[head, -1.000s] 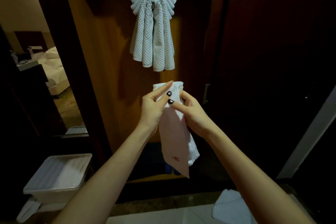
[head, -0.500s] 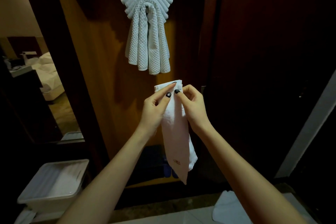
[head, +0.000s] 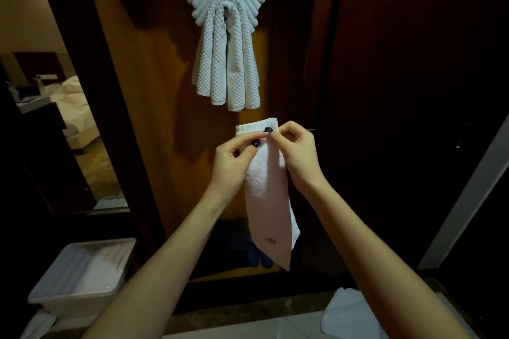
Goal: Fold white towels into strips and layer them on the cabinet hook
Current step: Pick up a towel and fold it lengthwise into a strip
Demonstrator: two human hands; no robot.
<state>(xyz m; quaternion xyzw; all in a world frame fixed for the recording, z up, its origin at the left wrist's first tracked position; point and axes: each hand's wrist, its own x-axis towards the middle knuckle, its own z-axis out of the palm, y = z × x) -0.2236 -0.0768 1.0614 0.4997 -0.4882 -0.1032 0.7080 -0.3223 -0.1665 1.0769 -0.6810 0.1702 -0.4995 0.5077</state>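
Note:
A white towel folded into a narrow strip hangs straight down in front of me, its lower tip near the cabinet floor. My left hand pinches its top from the left and my right hand pinches it from the right, fingertips meeting near the upper edge. Above it, several folded white towels drape in fanned layers over the cabinet hook, which they hide. They hang against the wooden cabinet back.
A white plastic bin stands at the lower left. Another white towel lies on the pale surface at the bottom right. Dark cabinet doors flank both sides. A bed shows in the room at the left.
My hands have shifted slightly on the strip's top edge, both now with fingers curled in a tighter pinch. The view has tilted a little, so the hung towels sit lower.

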